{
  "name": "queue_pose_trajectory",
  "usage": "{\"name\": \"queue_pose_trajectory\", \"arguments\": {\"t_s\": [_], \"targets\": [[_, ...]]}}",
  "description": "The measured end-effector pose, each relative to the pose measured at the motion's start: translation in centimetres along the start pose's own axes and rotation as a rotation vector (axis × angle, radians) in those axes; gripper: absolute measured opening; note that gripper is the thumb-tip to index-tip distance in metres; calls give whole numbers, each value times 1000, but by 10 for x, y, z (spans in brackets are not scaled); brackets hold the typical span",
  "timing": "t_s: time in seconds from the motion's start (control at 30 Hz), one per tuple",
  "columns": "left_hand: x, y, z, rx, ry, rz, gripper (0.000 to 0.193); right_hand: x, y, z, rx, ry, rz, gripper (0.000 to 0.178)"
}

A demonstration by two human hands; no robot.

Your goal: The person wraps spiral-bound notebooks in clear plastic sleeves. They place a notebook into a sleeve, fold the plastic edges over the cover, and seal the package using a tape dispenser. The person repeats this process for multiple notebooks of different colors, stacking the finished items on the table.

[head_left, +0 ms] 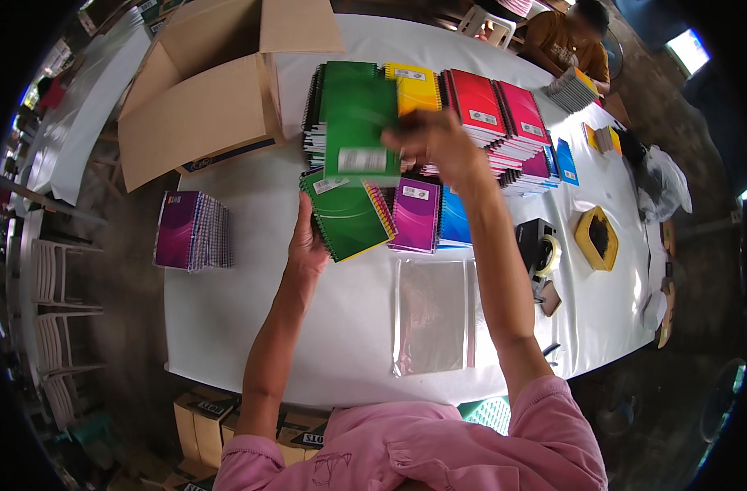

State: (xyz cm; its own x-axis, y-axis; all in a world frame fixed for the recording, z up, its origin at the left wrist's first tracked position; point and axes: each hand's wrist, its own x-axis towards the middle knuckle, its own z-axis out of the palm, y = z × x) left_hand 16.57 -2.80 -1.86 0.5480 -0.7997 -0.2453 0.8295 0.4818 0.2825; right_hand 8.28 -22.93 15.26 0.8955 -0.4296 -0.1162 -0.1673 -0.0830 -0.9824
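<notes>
My left hand (309,247) grips a small bundle of spiral notebooks by its left side, with a green notebook (349,219) on top and a yellow edge showing beneath. Above the bundle, a second green notebook (358,131) is blurred by motion. My right hand (439,146), also smeared, has its fingers closed at that notebook's right edge. Behind stand stacks of notebooks: yellow (412,80), red (476,100) and pinkish red (522,110). Close to the bundle lie a purple notebook (415,214) and a blue notebook (455,219).
An open cardboard box (197,114) stands at the back left, above a purple notebook stack (181,231). Clear plastic sleeves (433,315) lie in front. Rightward are a tape dispenser (541,245) and a yellow container (596,238). Another person (553,41) sits at the far right.
</notes>
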Motion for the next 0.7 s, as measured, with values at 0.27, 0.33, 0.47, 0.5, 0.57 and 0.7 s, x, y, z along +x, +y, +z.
{"name": "queue_pose_trajectory", "arguments": {"t_s": [0.27, 0.33, 0.47, 0.5, 0.57, 0.7], "targets": [[-1, -32, 41, -2, -55, -135, 46, 5, 46, -18, -1093, 655, -644, 32], [4, -38, 38, 20, -52, -150, 50, 18, 58, -35, -1217, 550, -760, 30], [18, -48, 27, -13, -95, -253, 62, 4, 46, -59, -1183, 404, -744, 22], [22, -51, 25, -37, -104, -266, 65, -6, 42, -59, -1116, 434, -776, 22], [28, -59, 20, -92, -120, -303, 71, -40, 35, -52, -1034, 435, -812, 18], [27, -66, 19, -160, -262, -294, 67, -100, 55, -26, -1143, 6, -833, 22]]}}
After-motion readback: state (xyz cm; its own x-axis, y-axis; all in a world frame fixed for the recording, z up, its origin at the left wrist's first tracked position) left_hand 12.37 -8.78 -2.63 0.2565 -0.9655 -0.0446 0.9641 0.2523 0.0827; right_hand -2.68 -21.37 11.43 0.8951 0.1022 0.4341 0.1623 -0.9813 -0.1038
